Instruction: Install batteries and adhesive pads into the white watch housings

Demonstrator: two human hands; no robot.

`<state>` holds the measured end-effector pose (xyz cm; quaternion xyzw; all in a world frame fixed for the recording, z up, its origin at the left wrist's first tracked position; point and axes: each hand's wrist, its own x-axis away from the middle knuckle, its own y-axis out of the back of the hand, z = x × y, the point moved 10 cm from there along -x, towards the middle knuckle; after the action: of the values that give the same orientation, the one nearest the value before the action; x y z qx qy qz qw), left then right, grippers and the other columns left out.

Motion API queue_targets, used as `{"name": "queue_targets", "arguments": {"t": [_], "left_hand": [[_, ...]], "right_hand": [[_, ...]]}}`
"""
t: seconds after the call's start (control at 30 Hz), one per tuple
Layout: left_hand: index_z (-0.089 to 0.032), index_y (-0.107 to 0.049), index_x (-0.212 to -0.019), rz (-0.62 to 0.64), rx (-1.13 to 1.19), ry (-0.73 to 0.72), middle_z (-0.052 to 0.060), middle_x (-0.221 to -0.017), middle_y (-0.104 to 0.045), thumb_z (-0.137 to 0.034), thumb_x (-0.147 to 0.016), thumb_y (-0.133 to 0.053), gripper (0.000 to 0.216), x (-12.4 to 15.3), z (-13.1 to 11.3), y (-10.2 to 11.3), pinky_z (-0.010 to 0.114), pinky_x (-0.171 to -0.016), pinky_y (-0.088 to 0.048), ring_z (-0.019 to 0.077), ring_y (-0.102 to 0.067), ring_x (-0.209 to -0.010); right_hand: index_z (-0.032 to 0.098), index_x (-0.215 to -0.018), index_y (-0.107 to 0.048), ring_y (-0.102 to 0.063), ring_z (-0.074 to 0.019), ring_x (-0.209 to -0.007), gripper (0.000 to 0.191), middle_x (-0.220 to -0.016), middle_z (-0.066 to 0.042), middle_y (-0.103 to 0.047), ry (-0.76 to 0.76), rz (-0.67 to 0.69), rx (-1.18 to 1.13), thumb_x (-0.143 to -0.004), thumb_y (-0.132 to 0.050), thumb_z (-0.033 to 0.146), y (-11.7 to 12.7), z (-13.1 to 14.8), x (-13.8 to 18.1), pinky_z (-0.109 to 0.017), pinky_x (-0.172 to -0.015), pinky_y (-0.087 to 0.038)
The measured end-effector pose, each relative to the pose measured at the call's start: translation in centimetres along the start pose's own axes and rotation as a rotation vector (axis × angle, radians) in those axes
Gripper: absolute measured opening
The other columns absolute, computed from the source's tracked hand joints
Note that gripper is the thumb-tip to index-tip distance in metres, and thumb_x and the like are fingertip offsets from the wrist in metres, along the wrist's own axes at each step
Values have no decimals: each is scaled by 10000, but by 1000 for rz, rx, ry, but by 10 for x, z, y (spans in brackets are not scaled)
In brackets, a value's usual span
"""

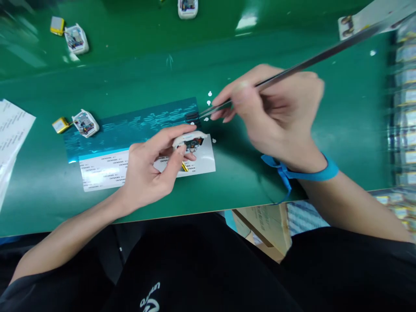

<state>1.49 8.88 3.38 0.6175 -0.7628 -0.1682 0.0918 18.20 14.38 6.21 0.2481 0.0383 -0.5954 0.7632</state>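
Note:
My left hand (156, 164) grips a white plastic housing (189, 139) with a circuit board showing inside it. Below the thumb a small gold-wrapped battery (184, 166) sticks out. Metal tweezers (292, 69) are pinched in my right hand (273, 108), which wears a blue wrist strap (312, 173). The tweezer tips reach the small black strips (192, 116) at the right end of a blue translucent film sheet (136, 123); whether they grasp a strip I cannot tell. Beneath my left hand lies a white printed backing sheet (104, 169).
Another open housing (85, 123) with its battery (60, 125) lies left, a similar housing (76, 39) farther back, and one (187, 8) at the top edge. Small white stickers (208, 102) dot the green mat (169, 78). Trays of batteries (406, 108) line the right; white sheets (13, 134) lie left.

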Motion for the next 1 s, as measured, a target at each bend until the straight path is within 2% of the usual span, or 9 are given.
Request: {"name": "queue_targets", "arguments": {"t": [0.17, 0.27, 0.43, 0.53, 0.67, 0.73, 0.83, 0.9, 1.0], "left_hand": [[-226, -706, -1135, 31, -303, -257, 57, -1200, -801, -147, -1015, -572, 196, -9, -15, 1, 387, -1011, -588, 245, -739, -1167], [-204, -663, -1135, 106, -384, -304, 105, -1359, -736, -139, -1028, -514, 194, -12, -10, -9, 468, -1128, -511, 284, -633, -1356], [-172, -628, -1188, 228, -445, -273, 137, -1472, -659, -195, -1053, -437, 235, -13, 2, -21, 493, -1159, -454, 315, -531, -1439], [-151, -619, -1274, 249, -452, -247, 149, -1458, -662, -209, -1063, -411, 303, -15, 5, -22, 489, -1145, -440, 318, -518, -1434], [-132, -612, -1311, 250, -486, -243, 162, -1457, -657, -203, -1063, -413, 326, -17, 7, -23, 479, -1105, -437, 322, -521, -1428], [-138, -617, -1283, 243, -518, -257, 157, -1470, -654, -155, -1051, -415, 308, -14, 3, -23, 489, -1089, -432, 324, -519, -1433], [-191, -646, -1160, 242, -438, -383, 102, -1435, -694, -107, -1022, -475, 236, -4, -24, -21, 487, -1064, -441, 311, -565, -1383], [-233, -658, -1111, 131, -201, -353, 56, -1306, -757, -141, -1037, -520, 181, -6, -38, 0, 448, -1002, -490, 266, -658, -1223], [-251, -670, -1022, -230, 259, 42, 25, -1027, -794, -155, -1051, -533, 170, -22, -6, 53, 328, -674, -503, 160, -645, -738]], "right_hand": [[251, -825, -759, -707, -156, -759, 397, -984, -26, -795, -18, 128, 109, -1061, -630, 542, -6, -26, -12, -309, -590, -501], [241, -830, -770, -697, -159, -749, 385, -1014, -24, -794, -36, 136, 106, -1067, -631, 510, -8, -34, -13, -312, -631, -524], [214, -816, -780, -722, -178, -772, 390, -995, -40, -800, -58, 155, 87, -1068, -634, 474, -13, -38, -10, -323, -644, -535], [242, -848, -802, -745, -208, -828, 304, -964, -43, -803, -10, 170, 74, -1059, -663, 411, -16, -32, -8, -351, -740, -582], [300, -1005, -814, -749, -226, -905, 170, -1029, -27, -808, 83, 67, 147, -1062, -654, 308, -8, -20, -8, -387, -838, -597], [306, -1050, -807, -754, -214, -894, 167, -1038, -15, -811, 130, -3, 152, -1068, -641, 292, -1, -15, -9, -382, -824, -611], [284, -1076, -798, -766, -206, -838, 153, -1003, -3, -817, 228, -51, 147, -1067, -646, 302, 3, -6, -8, -381, -758, -631], [280, -1102, -791, -774, -209, -839, 148, -1018, -4, -818, 285, -65, 162, -1067, -647, 292, 2, 0, -7, -385, -738, -639], [273, -1165, -781, -782, -211, -893, 184, -1028, -26, -817, 359, -84, 178, -1054, -654, 198, 1, 10, -4, -375, -759, -649]]}}
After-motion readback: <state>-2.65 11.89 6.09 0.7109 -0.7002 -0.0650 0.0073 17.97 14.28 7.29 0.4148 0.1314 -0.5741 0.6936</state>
